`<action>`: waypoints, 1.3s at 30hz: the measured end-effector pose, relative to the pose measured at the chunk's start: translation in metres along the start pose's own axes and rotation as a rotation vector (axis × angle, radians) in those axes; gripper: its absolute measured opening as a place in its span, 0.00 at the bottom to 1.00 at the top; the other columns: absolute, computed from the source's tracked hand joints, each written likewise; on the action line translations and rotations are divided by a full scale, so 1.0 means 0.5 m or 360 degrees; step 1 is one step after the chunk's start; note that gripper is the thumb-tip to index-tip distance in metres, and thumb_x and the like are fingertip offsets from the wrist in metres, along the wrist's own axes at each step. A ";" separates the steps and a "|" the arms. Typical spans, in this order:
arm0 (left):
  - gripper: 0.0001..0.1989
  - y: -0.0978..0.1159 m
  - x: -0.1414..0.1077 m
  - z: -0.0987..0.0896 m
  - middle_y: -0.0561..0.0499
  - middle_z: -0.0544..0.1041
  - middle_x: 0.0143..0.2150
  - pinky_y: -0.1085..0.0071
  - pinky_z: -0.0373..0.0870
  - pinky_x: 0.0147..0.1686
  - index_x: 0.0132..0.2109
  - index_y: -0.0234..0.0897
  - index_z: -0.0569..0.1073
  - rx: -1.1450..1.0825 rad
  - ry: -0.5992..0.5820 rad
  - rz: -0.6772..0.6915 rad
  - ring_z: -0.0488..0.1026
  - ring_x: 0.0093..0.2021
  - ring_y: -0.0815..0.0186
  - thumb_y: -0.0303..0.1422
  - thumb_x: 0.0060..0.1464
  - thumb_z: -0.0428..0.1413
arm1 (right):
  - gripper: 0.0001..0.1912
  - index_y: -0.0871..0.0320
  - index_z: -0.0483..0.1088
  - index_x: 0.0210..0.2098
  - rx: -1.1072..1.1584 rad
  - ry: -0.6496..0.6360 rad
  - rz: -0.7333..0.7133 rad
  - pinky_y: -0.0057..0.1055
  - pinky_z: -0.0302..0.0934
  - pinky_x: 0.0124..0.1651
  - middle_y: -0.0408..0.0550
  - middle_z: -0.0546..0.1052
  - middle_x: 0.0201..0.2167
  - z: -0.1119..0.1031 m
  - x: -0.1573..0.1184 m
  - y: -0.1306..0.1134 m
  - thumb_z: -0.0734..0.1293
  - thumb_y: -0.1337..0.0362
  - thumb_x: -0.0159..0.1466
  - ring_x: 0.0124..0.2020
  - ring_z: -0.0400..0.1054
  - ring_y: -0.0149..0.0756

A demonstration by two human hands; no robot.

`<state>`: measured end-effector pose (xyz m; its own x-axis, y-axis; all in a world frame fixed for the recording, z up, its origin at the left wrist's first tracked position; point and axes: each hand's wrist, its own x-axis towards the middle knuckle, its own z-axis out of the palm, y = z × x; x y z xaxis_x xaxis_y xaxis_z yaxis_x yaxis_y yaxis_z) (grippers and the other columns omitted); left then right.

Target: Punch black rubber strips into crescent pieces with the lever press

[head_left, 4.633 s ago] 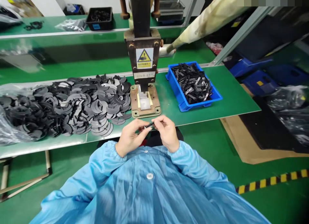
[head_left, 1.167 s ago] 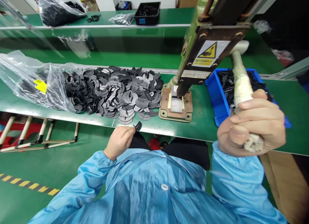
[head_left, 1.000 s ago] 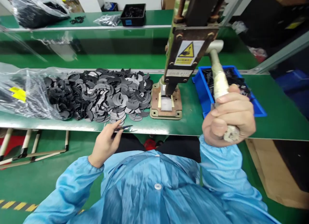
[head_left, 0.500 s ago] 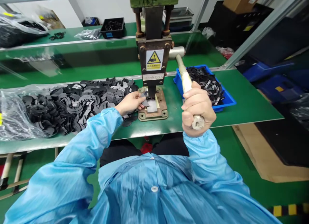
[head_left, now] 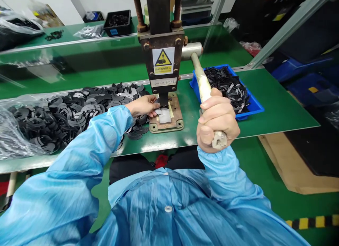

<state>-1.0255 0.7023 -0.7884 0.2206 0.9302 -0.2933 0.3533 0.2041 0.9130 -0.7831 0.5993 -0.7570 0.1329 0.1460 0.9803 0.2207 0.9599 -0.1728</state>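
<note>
My left hand (head_left: pixel 146 105) pinches a dark flat curved piece (head_left: pixel 158 111) at the foot of a hand press (head_left: pixel 163 44). The piece lies at the left of the press's punch, over the pale plate (head_left: pixel 165 116) on the base (head_left: pixel 174 122); the fingers partly cover it. My right hand (head_left: pixel 218 120) is wrapped round the taped press lever (head_left: pixel 200 74), which slants up and away to a metal cylinder (head_left: pixel 191 51) on the press's right side. A yellow warning label (head_left: pixel 163 60) is stuck on the press front.
Left of the press lies a heap of dark curved pieces (head_left: pixel 79 113), with a clear plastic bag (head_left: pixel 16 133) at its far left. A blue bin (head_left: pixel 254 110) of thin black parts stands at the right. Behind are a black bin (head_left: pixel 118 25) and a metal upright (head_left: pixel 286 34).
My left hand has moved the curved piece inward against the punch area, and the piece has turned. My right hand stays on the lever. The view has shifted slightly.
</note>
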 end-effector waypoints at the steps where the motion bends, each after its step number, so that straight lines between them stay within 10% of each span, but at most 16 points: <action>1: 0.14 0.003 0.003 -0.001 0.51 0.78 0.30 0.71 0.77 0.26 0.40 0.38 0.74 0.0002 -0.0008 -0.0044 0.80 0.26 0.65 0.32 0.58 0.73 | 0.18 0.50 0.64 0.27 -0.0008 0.0005 0.0003 0.60 0.74 0.64 0.37 0.69 0.25 0.001 -0.001 0.001 0.71 0.51 0.68 0.40 0.77 0.38; 13: 0.10 0.036 -0.034 0.019 0.48 0.80 0.32 0.62 0.81 0.35 0.42 0.36 0.75 -0.0126 -0.0023 -0.0078 0.82 0.29 0.61 0.26 0.59 0.70 | 0.17 0.51 0.65 0.29 -0.0061 -0.0171 -0.0090 0.62 0.74 0.63 0.38 0.70 0.25 -0.016 0.008 0.006 0.70 0.52 0.70 0.40 0.77 0.37; 18: 0.18 0.017 -0.163 -0.087 0.40 0.85 0.44 0.59 0.83 0.40 0.51 0.35 0.82 -0.0092 -0.0078 0.0246 0.85 0.40 0.56 0.40 0.58 0.72 | 0.18 0.52 0.66 0.29 -0.0008 -0.0180 -0.0121 0.62 0.73 0.63 0.37 0.72 0.26 -0.023 0.010 0.012 0.72 0.52 0.70 0.40 0.77 0.37; 24: 0.18 -0.148 -0.368 -0.184 0.44 0.85 0.48 0.60 0.78 0.54 0.51 0.41 0.84 0.0918 0.0833 0.0604 0.81 0.50 0.56 0.50 0.68 0.62 | 0.32 0.56 0.57 0.19 0.0094 0.0114 -0.0206 0.56 0.74 0.55 0.38 0.69 0.19 0.003 0.000 0.051 0.75 0.46 0.65 0.35 0.76 0.35; 32: 0.33 -0.406 -0.469 -0.046 0.32 0.71 0.75 0.48 0.69 0.61 0.71 0.39 0.75 0.1800 0.1053 0.0622 0.74 0.65 0.40 0.49 0.66 0.64 | 0.40 0.58 0.51 0.16 0.0143 0.0317 -0.0266 0.51 0.76 0.51 0.36 0.61 0.15 0.033 0.010 0.059 0.78 0.40 0.62 0.29 0.73 0.28; 39: 0.20 -0.460 -0.476 -0.018 0.42 0.84 0.59 0.57 0.71 0.57 0.65 0.45 0.80 0.1720 0.1161 0.0970 0.81 0.55 0.52 0.27 0.69 0.61 | 0.39 0.58 0.50 0.19 0.0031 0.0223 -0.0207 0.53 0.76 0.58 0.36 0.63 0.19 0.028 0.009 0.038 0.75 0.42 0.67 0.34 0.76 0.28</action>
<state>-1.1672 0.4368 -0.9259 0.1966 0.8000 0.5669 0.9518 -0.2945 0.0855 -0.7918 0.6215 -0.7544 0.2381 -0.0133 0.9712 0.2260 0.9732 -0.0421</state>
